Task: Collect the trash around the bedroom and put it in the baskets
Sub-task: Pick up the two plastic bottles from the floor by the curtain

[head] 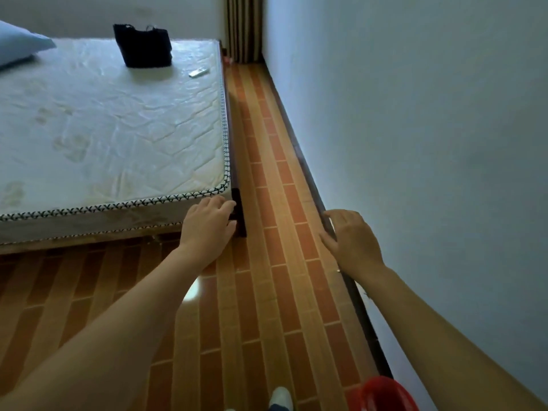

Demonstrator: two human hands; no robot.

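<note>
Red basket (385,394) is passed; nothing is held by the left hand (207,225) or right hand (351,241), fingers loosely spread. Trash must be sought along the aisle, probably.

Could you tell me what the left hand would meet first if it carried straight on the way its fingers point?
Probably the dark bed frame at the mattress corner: the left hand points right at it with fingers relaxed. Depth is unclear, so it may already be touching.
</note>
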